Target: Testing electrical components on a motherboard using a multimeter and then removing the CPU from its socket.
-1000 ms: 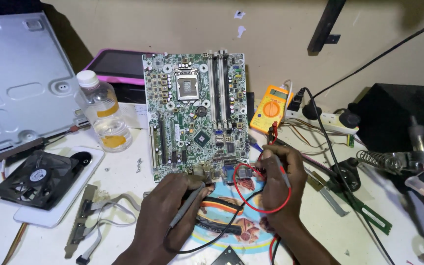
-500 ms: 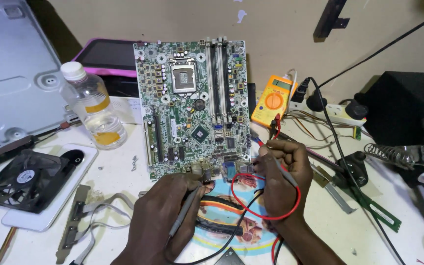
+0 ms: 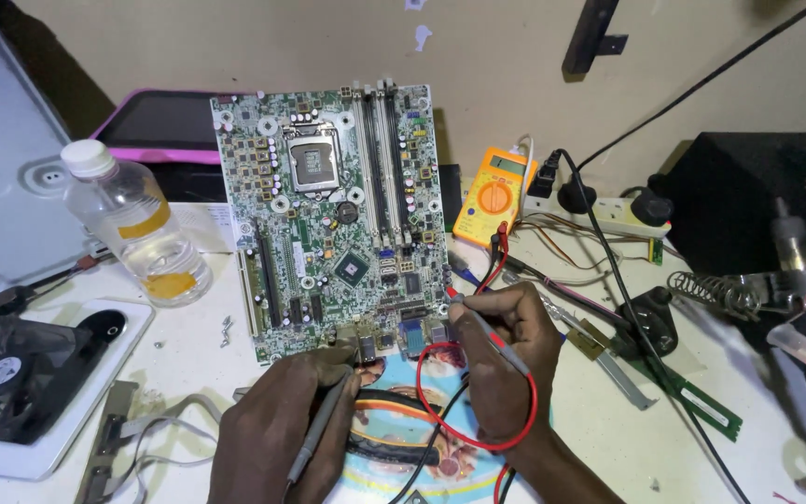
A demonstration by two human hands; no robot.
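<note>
A green computer motherboard [image 3: 328,205] lies flat on the white table. My left hand [image 3: 282,429] grips a grey probe [image 3: 314,425] whose tip touches the board's near edge by the rear ports. My right hand [image 3: 506,359] holds a red-tipped probe [image 3: 487,327] against the board's lower right corner. Red lead wire [image 3: 473,439] loops under my right hand. Both leads run toward a yellow multimeter [image 3: 492,194] standing behind the board's right side.
A clear plastic bottle [image 3: 137,224] stands left of the board, a black fan [image 3: 6,373] on a white tray beyond it. A power strip [image 3: 608,210], soldering iron stand [image 3: 720,291], memory stick [image 3: 692,397] and black box [image 3: 757,201] crowd the right. A pink-edged tablet [image 3: 156,126] leans behind.
The view has shifted slightly, so everything sits a little lower and to the left in frame. Both hands keep their probes on the board's near edge.
</note>
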